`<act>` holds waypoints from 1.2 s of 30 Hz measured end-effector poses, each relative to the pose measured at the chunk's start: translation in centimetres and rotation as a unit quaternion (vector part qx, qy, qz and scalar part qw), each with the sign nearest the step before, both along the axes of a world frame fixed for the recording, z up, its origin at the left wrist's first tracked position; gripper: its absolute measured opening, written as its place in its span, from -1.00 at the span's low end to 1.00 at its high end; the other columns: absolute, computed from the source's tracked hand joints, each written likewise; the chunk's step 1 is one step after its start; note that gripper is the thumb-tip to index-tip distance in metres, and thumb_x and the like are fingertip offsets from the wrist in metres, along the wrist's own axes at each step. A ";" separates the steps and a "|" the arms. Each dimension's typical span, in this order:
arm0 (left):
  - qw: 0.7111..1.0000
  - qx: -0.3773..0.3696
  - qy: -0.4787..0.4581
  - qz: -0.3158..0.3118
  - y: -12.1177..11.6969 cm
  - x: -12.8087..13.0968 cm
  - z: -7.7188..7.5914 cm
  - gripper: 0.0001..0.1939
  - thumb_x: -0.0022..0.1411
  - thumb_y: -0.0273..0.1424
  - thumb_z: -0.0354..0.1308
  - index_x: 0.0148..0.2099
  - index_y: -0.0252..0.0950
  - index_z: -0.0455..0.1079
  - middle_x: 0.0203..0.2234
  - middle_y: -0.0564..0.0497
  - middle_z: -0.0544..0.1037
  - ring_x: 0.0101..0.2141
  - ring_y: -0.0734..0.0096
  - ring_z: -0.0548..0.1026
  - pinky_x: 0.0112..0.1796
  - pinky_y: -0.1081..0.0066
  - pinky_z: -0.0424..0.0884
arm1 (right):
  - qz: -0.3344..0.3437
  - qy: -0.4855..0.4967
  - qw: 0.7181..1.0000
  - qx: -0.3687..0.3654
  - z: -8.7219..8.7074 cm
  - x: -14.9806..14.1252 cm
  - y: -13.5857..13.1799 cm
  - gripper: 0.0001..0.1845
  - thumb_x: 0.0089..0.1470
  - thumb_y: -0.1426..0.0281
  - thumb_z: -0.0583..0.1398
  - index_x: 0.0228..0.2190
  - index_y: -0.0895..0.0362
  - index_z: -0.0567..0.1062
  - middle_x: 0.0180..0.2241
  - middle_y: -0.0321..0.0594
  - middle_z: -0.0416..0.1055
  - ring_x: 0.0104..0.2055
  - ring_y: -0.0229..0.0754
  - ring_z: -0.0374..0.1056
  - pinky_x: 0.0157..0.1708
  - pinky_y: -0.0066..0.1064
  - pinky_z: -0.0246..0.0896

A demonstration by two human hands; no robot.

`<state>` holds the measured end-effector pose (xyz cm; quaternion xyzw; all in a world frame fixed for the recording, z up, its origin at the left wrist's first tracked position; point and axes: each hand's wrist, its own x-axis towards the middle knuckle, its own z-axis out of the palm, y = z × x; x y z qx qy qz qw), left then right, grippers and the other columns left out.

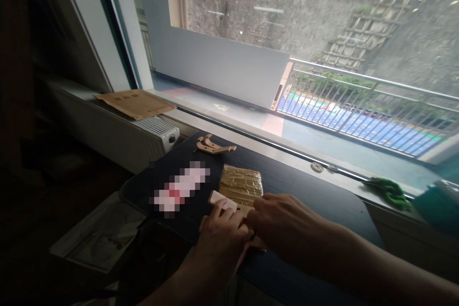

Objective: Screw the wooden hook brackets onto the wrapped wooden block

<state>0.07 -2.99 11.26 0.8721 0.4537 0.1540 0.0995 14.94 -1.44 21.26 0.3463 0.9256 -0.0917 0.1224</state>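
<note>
My left hand point(225, 229) has its fingers bent over a pale, flat wooden piece point(221, 199) near the front edge of the dark desk point(304, 196). Close against it, my right hand point(274, 215) is closed, with its fingertips down at the same wooden work. Whatever sits inside the right fingers is hidden by the hand. Just beyond both hands lies a block wrapped in shiny brown tape point(241, 182). Curved wooden parts point(215, 146) with small holes rest at the far side of the desk. Parts of the wood under my hands are in shadow.
A blurred-out pink and white item point(181, 186) lies left on the desk. Behind it, a brown paper envelope point(138, 103) sits on a white radiator point(143, 138). Along the windowsill are a tape roll point(317, 167), a green cloth point(389, 193) and a teal container point(437, 208).
</note>
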 end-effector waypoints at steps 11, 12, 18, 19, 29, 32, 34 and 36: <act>0.998 -0.026 0.051 -0.019 0.7 -0.5 0.3 -0.88 0.22 -0.36 0.14 -0.22 -0.21 0.49 -0.24 -0.01 0.52 -0.10 0.11 0.38 0.04 0.02 0.18 | -0.032 -0.009 0.999 0.020 -0.2 1.1 0.3 -0.85 0.08 0.56 0.10 -0.45 0.14 0.44 -0.48 -0.28 0.46 -0.51 -0.23 0.32 -0.56 -0.39 -0.09; 0.998 -0.028 0.049 -0.019 0.8 -0.4 0.4 -0.87 0.22 -0.34 0.14 -0.22 -0.21 0.49 -0.24 -0.01 0.53 -0.10 0.11 0.38 0.04 0.02 0.19 | -0.028 -0.008 0.999 0.021 -0.3 1.0 0.2 -0.84 0.09 0.56 0.10 -0.45 0.14 0.44 -0.48 -0.28 0.46 -0.51 -0.23 0.32 -0.55 -0.39 -0.09; 0.998 -0.042 0.053 -0.012 0.9 -0.1 0.8 -0.92 0.18 -0.40 0.17 -0.28 -0.23 0.50 -0.26 -0.01 0.54 -0.08 0.14 0.40 0.12 0.05 0.13 | 0.019 0.039 0.999 0.012 -1.5 0.5 -0.3 -0.80 0.16 0.55 0.07 -0.39 0.14 0.48 -0.37 -0.26 0.50 -0.39 -0.24 0.36 -0.44 -0.39 0.00; 0.997 -0.040 0.056 -0.015 0.9 0.0 0.7 -0.91 0.19 -0.40 0.17 -0.28 -0.23 0.50 -0.27 -0.01 0.54 -0.10 0.16 0.41 0.12 0.05 0.13 | 0.017 0.041 0.999 0.016 -1.7 0.6 -0.3 -0.80 0.16 0.55 0.08 -0.39 0.13 0.48 -0.38 -0.26 0.50 -0.40 -0.24 0.36 -0.45 -0.39 -0.01; 0.998 0.012 0.066 -0.022 0.8 -0.2 -0.1 -0.89 0.17 -0.32 0.19 -0.30 -0.20 0.53 -0.29 -0.01 0.53 -0.13 0.17 0.42 0.12 0.05 0.13 | -0.151 -0.027 0.987 0.040 -0.5 1.1 -1.2 -0.86 0.13 0.42 0.13 -0.42 0.12 0.48 -0.48 -0.25 0.53 -0.52 -0.19 0.42 -0.60 -0.38 -0.24; 0.998 0.018 0.057 -0.027 0.9 -0.4 0.0 -0.89 0.17 -0.33 0.19 -0.29 -0.21 0.52 -0.28 -0.01 0.51 -0.13 0.17 0.40 0.10 0.05 0.13 | -0.123 -0.010 0.992 0.018 0.4 1.0 -1.0 -0.94 0.07 0.43 0.18 -0.37 0.12 0.48 -0.38 -0.25 0.54 -0.39 -0.16 0.44 -0.55 -0.41 -0.16; 0.998 0.020 0.043 -0.029 0.9 -0.5 -0.3 -0.89 0.19 -0.33 0.18 -0.30 -0.21 0.50 -0.28 -0.01 0.50 -0.13 0.18 0.38 0.06 0.07 0.16 | -0.091 -0.031 0.995 0.006 0.4 0.6 -0.7 -0.91 0.05 0.49 0.17 -0.38 0.13 0.49 -0.36 -0.23 0.53 -0.36 -0.15 0.44 -0.54 -0.40 -0.14; 0.999 0.016 0.030 -0.029 0.9 -0.5 -0.6 -0.88 0.22 -0.32 0.15 -0.32 -0.20 0.49 -0.28 0.01 0.49 -0.14 0.20 0.37 0.02 0.11 0.18 | -0.060 -0.032 0.998 0.003 0.0 0.2 -0.5 -0.86 0.04 0.54 0.15 -0.43 0.12 0.50 -0.39 -0.25 0.53 -0.38 -0.16 0.42 -0.55 -0.40 -0.15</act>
